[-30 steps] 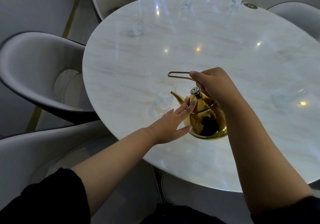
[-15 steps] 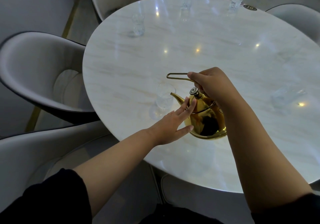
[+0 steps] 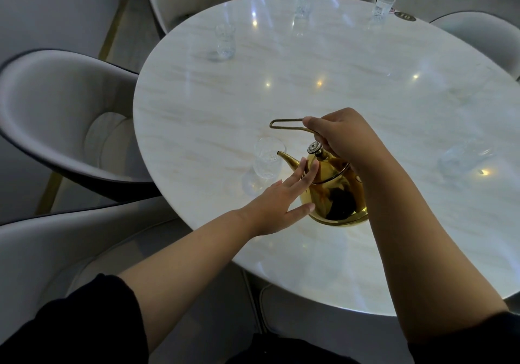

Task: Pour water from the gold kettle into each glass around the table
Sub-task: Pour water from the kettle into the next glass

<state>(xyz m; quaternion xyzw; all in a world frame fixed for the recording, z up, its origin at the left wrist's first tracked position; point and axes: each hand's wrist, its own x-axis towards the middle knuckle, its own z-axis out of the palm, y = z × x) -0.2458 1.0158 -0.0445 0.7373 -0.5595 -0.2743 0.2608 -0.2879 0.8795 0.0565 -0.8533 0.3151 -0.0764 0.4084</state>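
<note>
The right hand [image 3: 346, 138] is clenched round the thin wire handle [image 3: 284, 124] of the gold kettle [image 3: 334, 194], holding it tipped to the left and, as far as I can see, just clear of the marble. The left hand [image 3: 278, 203] is flat. Its fingers [image 3: 306, 172] lie straight against the kettle's near-left shoulder, thumb low by the belly, steadying rather than gripping.

Over the last second very little has shifted. The loop end of the handle has sunk a touch and the lid knob [image 3: 314, 147] leans slightly further left, so the tilt looks a shade steeper. Both hands have kept their places.

The spout [image 3: 287, 159] has its tip at the rim of the nearest glass [image 3: 267, 163], which stands towards the left side of the table [image 3: 309, 265]. I see no stream, and the glass is too clear to show its level. My guess is that the pour into this one is under way or about to begin.

Further out wait a glass at the right [image 3: 461, 158] and three along the far side: a far-left glass [image 3: 225, 41], a far glass [image 3: 305, 1] and a far-right glass [image 3: 381, 7]. Whether any of them holds water I can't tell. A grey chair [image 3: 56, 115] stands on the left
</note>
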